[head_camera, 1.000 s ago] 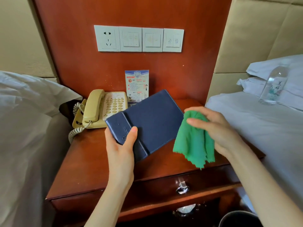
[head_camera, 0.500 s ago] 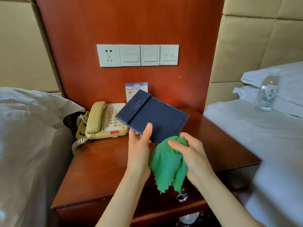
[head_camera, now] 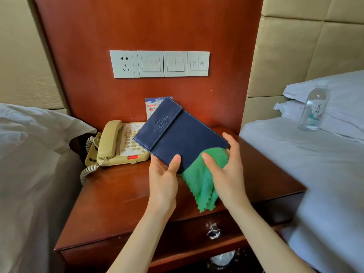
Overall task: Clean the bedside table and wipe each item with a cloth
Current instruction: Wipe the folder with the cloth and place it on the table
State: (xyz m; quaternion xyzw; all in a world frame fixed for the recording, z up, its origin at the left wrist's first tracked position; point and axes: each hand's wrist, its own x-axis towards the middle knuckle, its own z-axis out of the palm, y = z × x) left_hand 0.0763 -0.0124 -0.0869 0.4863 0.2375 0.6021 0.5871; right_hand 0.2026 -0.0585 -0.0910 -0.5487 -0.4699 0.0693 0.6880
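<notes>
My left hand [head_camera: 164,174] grips the near edge of a dark blue leather folder [head_camera: 177,133], thumb on top, holding it tilted above the wooden bedside table [head_camera: 122,198]. My right hand [head_camera: 226,170] holds a green cloth [head_camera: 202,184] against the folder's lower right corner, thumb over the cloth and fingers round the folder's edge. The cloth's frayed end hangs down over the table front. A beige corded telephone [head_camera: 116,144] stands at the back left of the table. A small printed card [head_camera: 152,107] leans on the red panel behind the folder, mostly hidden.
White bedding [head_camera: 29,164] lies left of the table and a bed [head_camera: 315,174] to the right, with a clear water bottle [head_camera: 314,109] lying by the pillows. Wall switches and a socket [head_camera: 159,64] sit on the red panel. A drawer handle [head_camera: 213,231] shows below.
The folder has been turned so its flap points away and raised. My right hand brought the cloth from beside the folder onto its lower right corner. The view shifted downward.
</notes>
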